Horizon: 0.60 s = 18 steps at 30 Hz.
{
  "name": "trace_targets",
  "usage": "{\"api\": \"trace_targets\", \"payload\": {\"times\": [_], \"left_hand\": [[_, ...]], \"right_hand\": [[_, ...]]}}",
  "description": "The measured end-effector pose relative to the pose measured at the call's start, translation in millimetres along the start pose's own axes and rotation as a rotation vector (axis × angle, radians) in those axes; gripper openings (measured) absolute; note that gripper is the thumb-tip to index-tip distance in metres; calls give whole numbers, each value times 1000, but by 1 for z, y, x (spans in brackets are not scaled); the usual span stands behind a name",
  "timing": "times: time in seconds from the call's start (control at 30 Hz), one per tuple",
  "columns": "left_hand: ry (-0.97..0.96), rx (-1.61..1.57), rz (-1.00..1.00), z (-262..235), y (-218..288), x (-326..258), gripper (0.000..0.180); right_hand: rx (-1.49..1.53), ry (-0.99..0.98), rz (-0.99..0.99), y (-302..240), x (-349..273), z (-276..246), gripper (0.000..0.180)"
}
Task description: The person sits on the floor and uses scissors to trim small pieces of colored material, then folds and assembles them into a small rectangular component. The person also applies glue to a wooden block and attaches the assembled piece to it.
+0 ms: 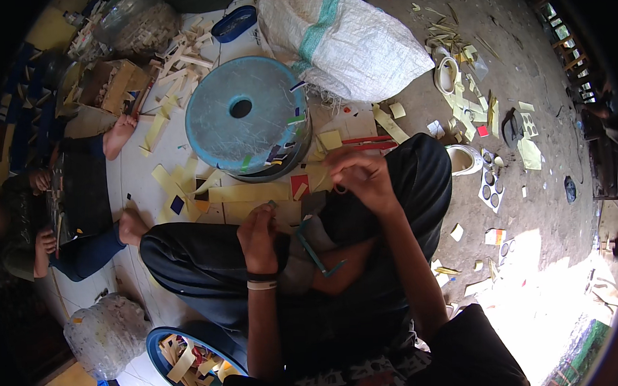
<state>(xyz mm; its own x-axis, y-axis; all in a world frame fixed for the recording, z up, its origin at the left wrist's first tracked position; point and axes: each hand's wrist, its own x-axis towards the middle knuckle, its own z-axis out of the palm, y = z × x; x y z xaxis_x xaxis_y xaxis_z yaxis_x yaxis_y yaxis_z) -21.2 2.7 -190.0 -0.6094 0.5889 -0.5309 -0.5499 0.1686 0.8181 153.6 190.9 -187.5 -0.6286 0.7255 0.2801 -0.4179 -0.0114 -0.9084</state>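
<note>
My left hand (257, 239) is raised over my crossed legs, its fingertips pinched on a small grey-green piece (272, 204) that is mostly hidden. To its right and a little higher, my right hand (361, 180) is held with curled fingers. A small pale loop (340, 189) shows at its fingertips, too small to name. Between the hands and lower, a thin teal strip (312, 247), bent at its end, lies across my lap. Beyond them stands a round blue-grey drum (215, 135) with a central hole and coloured tape bits stuck along its rim.
Yellow strips (249, 192) lie before the drum, a red-handled tool (369, 143) right of it. Behind are a white woven sack (364, 50) and a blue oval tray (234, 23). A blue tub (156, 337) of scraps stands lower left. Another person's foot (119, 136) rests at left.
</note>
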Motion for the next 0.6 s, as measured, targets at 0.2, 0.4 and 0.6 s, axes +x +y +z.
{"api": "trace_targets", "payload": {"times": [0.2, 0.4, 0.6], "left_hand": [[1, 569, 396, 18, 3, -10, 20], [-276, 248, 274, 28, 16, -18, 28], [-399, 70, 30, 25, 17, -19, 34]], "right_hand": [[51, 408, 266, 1, -2, -22, 13], [-163, -69, 121, 3, 0, 4, 12], [-364, -281, 74, 2, -5, 29, 17]]}}
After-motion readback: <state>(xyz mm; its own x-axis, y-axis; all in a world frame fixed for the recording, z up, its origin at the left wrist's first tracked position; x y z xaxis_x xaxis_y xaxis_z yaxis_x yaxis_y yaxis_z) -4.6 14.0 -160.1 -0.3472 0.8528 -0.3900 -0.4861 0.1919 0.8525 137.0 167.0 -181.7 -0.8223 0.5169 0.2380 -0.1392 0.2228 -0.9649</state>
